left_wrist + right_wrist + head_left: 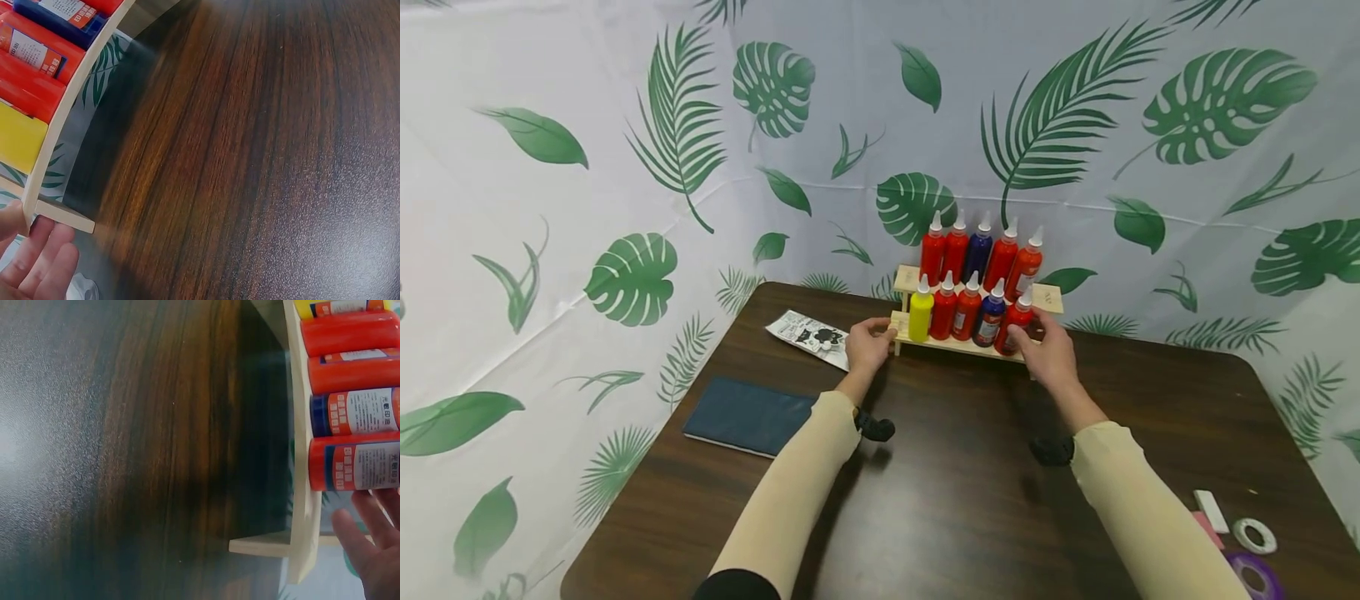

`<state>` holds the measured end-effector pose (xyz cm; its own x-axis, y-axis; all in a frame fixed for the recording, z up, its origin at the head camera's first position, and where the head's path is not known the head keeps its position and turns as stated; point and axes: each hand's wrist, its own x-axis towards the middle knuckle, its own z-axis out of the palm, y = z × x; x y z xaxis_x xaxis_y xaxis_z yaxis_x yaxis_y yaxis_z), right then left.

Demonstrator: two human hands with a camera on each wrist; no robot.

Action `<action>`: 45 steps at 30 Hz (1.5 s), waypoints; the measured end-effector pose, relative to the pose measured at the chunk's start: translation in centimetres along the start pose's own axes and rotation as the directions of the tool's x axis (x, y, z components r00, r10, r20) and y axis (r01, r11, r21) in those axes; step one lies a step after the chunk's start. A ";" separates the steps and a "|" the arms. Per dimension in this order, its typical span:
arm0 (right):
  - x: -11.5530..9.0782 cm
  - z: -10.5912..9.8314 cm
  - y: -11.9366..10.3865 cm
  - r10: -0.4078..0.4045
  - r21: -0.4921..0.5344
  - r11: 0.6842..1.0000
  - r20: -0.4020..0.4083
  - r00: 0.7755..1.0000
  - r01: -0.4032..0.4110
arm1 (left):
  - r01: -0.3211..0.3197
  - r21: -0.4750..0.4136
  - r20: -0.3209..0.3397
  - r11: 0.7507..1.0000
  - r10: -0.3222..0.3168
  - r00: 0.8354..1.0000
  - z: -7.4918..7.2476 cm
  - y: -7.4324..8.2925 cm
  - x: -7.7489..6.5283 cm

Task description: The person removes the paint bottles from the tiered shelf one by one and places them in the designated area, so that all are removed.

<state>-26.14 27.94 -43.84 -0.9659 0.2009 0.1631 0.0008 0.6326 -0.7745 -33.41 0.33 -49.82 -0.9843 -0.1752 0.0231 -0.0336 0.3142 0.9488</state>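
Observation:
A two-tier wooden rack [1047, 297] stands at the back of the table, holding several squeeze bottles with white nozzle caps. On the lower tier are a yellow bottle [920, 315], red ones and a dark blue bottle [989, 321]; the upper tier holds red, orange-red and dark blue ones. My left hand [868, 346] pinches the lower tier's left end, thumb above and fingers beneath [47, 256]. At the right end, my right hand [1051, 350] reaches beside the last red bottle [1014, 325]. Its rather straight fingers [369, 515] meet that bottle's side.
A dark blue notebook [748, 414] and a black-and-white printed sheet [805, 335] lie on the left of the brown table [955, 500]. A white block [1211, 511], a white tape roll [1255, 536] and a purple roll [1255, 575] lie at the front right. A leaf-patterned cloth [842, 108] hangs behind.

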 end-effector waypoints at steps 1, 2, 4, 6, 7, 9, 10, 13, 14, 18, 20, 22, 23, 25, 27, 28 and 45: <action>-0.1 -0.1 0.1 -0.007 0.003 1.000 -0.010 1.000 0.007 | 0.002 -0.005 -0.002 1.000 -0.002 1.000 0.0 0.0 0.0; -0.2 -0.3 0.2 -0.013 0.006 1.000 -0.020 1.000 0.013 | 0.003 -0.008 -0.002 1.000 -0.003 1.000 0.1 0.0 0.0; -0.6 -0.8 0.5 -0.018 0.014 1.000 -0.044 0.999 0.019 | 0.012 -0.013 -0.003 1.000 -0.012 1.000 0.2 -0.1 0.0; -1.0 -1.5 0.9 -0.016 0.019 1.000 -0.077 0.997 0.018 | 0.023 -0.024 0.005 0.999 -0.023 1.000 0.2 -0.2 -0.1; -1.2 -2.0 1.1 -0.008 0.022 1.000 -0.099 0.995 0.010 | 0.028 -0.029 0.011 0.999 -0.028 1.000 0.2 -0.2 -0.1; -1.6 -3.0 1.8 0.009 0.029 1.000 -0.164 0.986 -0.005 | 0.048 -0.047 0.026 0.998 -0.047 0.999 0.3 -0.2 -0.1; -1.9 -3.5 2.1 0.023 0.039 0.999 -0.204 0.979 -0.015 | 0.062 -0.056 0.033 0.997 -0.060 0.998 0.3 -0.2 0.0; -2.7 -4.9 3.3 0.072 0.094 0.995 -0.344 0.936 -0.042 | 0.112 -0.074 0.046 0.991 -0.109 0.993 0.4 -0.1 0.2; -2.9 -5.3 3.8 0.093 0.112 0.992 -0.384 0.918 -0.053 | 0.129 -0.077 0.046 0.989 -0.125 0.991 0.4 0.0 0.2; -3.9 -6.3 6.0 0.182 0.119 0.983 -0.463 0.867 -0.142 | 0.170 -0.082 0.055 0.982 -0.166 0.985 0.4 0.3 0.6; -4.3 -6.4 7.3 0.208 0.079 0.978 -0.453 0.867 -0.193 | 0.174 -0.084 0.061 0.981 -0.169 0.984 0.4 0.3 0.7; -4.6 -6.2 8.5 0.219 0.042 0.974 -0.434 0.874 -0.223 | 0.183 -0.076 0.062 0.980 -0.178 0.982 0.4 0.3 0.8; -4.7 -6.0 9.0 0.222 0.029 0.972 -0.422 0.879 -0.232 | 0.180 -0.073 0.059 0.981 -0.176 0.983 0.3 0.2 0.7; -5.0 -5.6 9.7 0.220 0.016 0.972 -0.401 0.889 -0.234 | 0.188 -0.064 0.054 0.980 -0.184 0.981 0.2 0.2 0.8; -5.2 -5.3 10.0 0.232 0.022 0.970 -0.382 0.895 -0.242 | 0.199 -0.049 0.051 0.979 -0.196 0.979 0.2 0.3 0.8; -5.3 -5.1 10.0 0.238 0.027 0.969 -0.373 0.897 -0.246 | 0.201 -0.048 0.052 0.978 -0.199 0.979 0.3 0.3 0.8; -5.5 -4.8 9.2 0.214 0.059 0.976 -0.370 0.904 -0.207 | 0.188 -0.025 0.059 0.982 -0.186 0.981 0.0 0.4 1.0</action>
<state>-19.60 36.29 -48.91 -0.7774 0.5938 0.2075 0.1857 0.5318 -0.8263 -34.40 0.30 -49.47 -0.9693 -0.1752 -0.1724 -0.2135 0.2525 0.9438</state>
